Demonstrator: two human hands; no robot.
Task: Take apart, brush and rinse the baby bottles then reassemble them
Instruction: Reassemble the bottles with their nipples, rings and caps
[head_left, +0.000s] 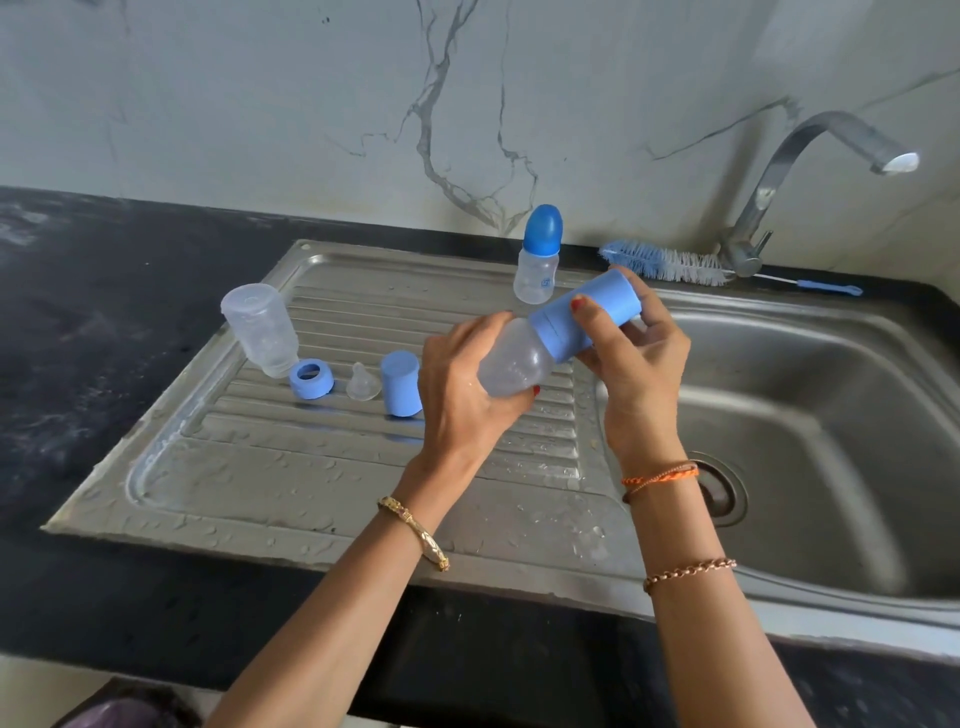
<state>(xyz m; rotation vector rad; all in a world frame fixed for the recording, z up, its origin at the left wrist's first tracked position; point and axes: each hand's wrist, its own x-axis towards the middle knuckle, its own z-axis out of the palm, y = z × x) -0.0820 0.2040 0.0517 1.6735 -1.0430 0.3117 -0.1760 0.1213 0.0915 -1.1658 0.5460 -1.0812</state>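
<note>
Over the drainboard (322, 499), left hand (462, 384) wraps the tilted bottle (514, 361) — right hand (636, 358) pinches its blue cap (576, 317).

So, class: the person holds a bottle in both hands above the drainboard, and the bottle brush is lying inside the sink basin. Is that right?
Not quite. The head view shows the left hand and right hand gripping the bottle above the drainboard, but the bottle brush lies on the counter behind the sink basin, beside the tap's base, not inside the basin.
</note>
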